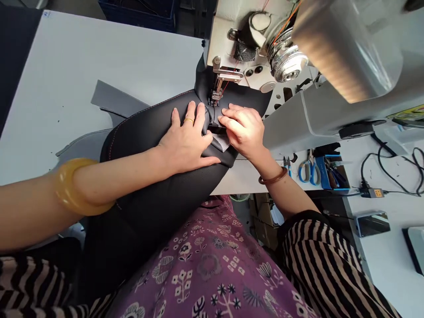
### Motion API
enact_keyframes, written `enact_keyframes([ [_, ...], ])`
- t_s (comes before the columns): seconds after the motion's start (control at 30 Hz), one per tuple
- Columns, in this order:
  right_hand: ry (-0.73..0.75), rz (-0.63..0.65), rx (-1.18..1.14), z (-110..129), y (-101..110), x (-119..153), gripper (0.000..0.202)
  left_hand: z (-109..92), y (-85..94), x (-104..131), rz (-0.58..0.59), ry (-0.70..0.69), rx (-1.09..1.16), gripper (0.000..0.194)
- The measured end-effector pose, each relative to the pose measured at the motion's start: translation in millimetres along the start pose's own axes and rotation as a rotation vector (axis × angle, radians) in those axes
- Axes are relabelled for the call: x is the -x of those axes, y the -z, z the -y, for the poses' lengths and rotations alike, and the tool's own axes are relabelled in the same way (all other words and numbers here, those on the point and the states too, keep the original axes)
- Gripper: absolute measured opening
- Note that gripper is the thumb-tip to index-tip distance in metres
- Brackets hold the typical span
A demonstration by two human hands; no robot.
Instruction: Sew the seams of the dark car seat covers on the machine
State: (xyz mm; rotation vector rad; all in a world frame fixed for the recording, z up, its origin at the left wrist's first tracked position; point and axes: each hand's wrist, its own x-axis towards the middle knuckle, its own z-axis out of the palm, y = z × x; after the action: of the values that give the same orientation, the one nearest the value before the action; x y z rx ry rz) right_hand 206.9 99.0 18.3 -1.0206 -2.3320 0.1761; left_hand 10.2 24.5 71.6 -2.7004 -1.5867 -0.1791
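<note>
A large black leather-like cover (pixel 142 132) with red edge stitching lies under the needle and presser foot (pixel 216 98) of a sewing machine (pixel 228 26). My left hand (pixel 187 141) rests on the cover left of the foot, fingers spread, thumb stretched toward me. Just right of the foot, my right hand (pixel 243 128) has its fingers bent and close together, gripping the cover's edge; its thumb is mostly hidden. Between my hands a small grey lining flap (pixel 221 142) shows at a fold. Red thread (pixel 227 84) runs down to the needle.
Grey fabric strips (pixel 115 99) lie on the white table (pixel 82 53) beyond my left arm. To the right are blue-handled scissors (pixel 309 171), a blue tool box (pixel 331 172), a black cable (pixel 380 154) and a phone (pixel 372 224). The machine's body borders the right side.
</note>
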Motion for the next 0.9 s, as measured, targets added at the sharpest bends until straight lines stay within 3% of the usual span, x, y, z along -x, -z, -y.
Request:
enact_keyframes([
  [0.2,0.006,-0.026,-0.053,-4.1,0.9,-4.7,0.032,24.6,9.3,-9.6,0.004,-0.135,-0.006,0.055],
  [0.33,0.037,0.061,0.051,5.5,8.5,-11.8,0.029,30.9,18.9,-15.6,0.046,-0.164,-0.082,0.059],
  [0.43,-0.033,0.164,0.090,15.9,8.9,-20.4,0.038,39.1,24.7,-21.6,0.079,-0.192,-0.094,0.062],
  [0.53,-0.098,0.212,0.034,19.1,5.0,-25.7,0.039,47.0,30.0,-28.4,0.085,-0.289,-0.164,0.064],
  [0.63,-0.123,0.183,-0.137,14.8,2.7,-24.9,0.029,48.1,33.2,-32.2,0.114,-0.355,-0.272,0.067],
  [0.73,-0.126,0.151,-0.262,10.7,3.9,-22.6,0.020,45.7,33.2,-32.3,0.130,-0.345,-0.287,0.069],
  [0.9,-0.097,0.227,-0.163,9.6,7.4,-26.3,0.025,48.7,30.0,-33.8,0.126,-0.326,-0.251,0.065],
])
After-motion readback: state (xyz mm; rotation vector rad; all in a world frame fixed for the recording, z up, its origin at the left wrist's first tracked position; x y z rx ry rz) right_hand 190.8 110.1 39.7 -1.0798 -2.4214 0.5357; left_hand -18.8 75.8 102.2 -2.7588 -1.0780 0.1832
